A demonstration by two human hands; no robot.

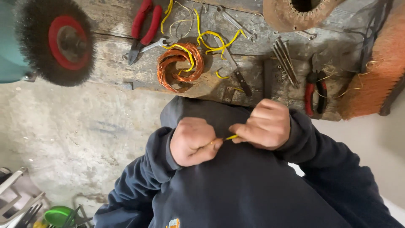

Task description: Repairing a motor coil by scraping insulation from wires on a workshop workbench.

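Observation:
My left hand (192,141) and my right hand (265,124) are held close together in front of my dark blue sweatshirt (249,185). Between their fingertips is a short yellow sleeve on a thin wire (230,137); both hands pinch it, the left fist at its left end, the right thumb and fingers at its right end. On the wooden bench (114,63) beyond my hands lie a coil of copper wire (179,67) and loose yellow sleeving (211,40).
The bench also carries red-handled pliers (143,25), a wrench (152,44), a knife (234,67), metal rods (284,57), red-and-black pliers (315,90), a rusty stator (295,12) and an orange brush (375,80). A wire brush wheel (57,40) stands at the upper left.

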